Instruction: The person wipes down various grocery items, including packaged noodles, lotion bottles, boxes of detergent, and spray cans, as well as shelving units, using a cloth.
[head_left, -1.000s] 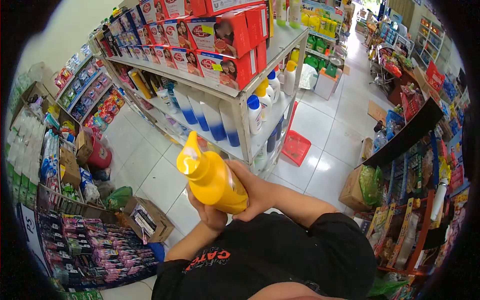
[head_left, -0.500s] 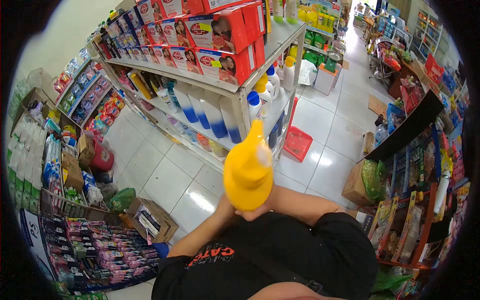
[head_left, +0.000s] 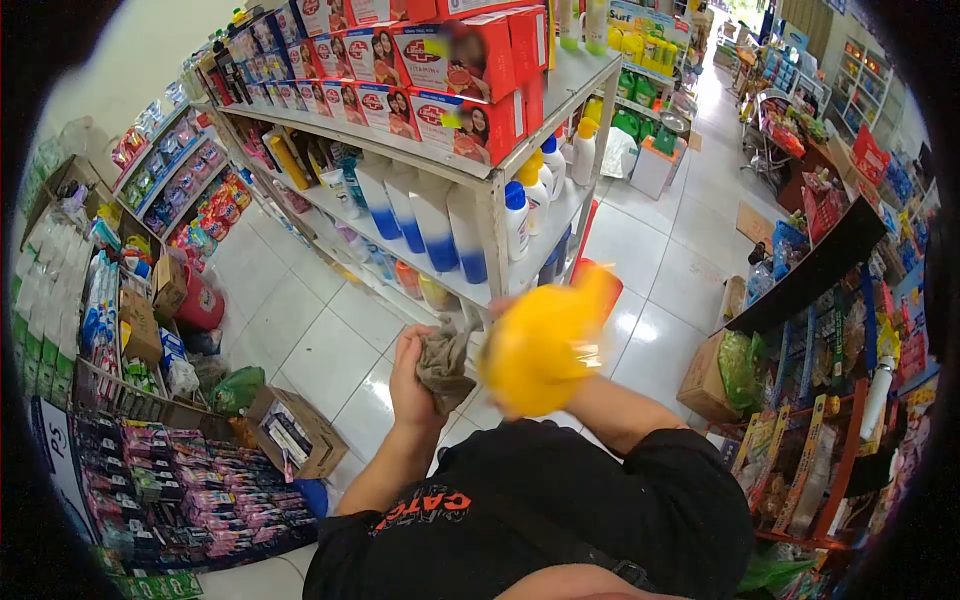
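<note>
My left hand is closed around a crumpled grey-brown cloth, just left of a yellow bottle. The bottle is blurred by motion and tilts with its narrow end up and to the right. My right hand holds it from below and behind; its fingers are mostly hidden by the bottle. Beyond the bottle stands a metal shelf rack. White bottles with blue lower parts stand on its middle shelf, beside a white bottle with a blue cap.
Red soap boxes are stacked on the rack's top. A red dustpan lies partly behind the yellow bottle. An open carton is on the floor at left, and another carton with a green bag at right. Packed shelves line both sides.
The yellow bottle has moved right and tipped over to the right with my right hand. My left hand has drawn apart to the left, and the cloth in it now shows.
</note>
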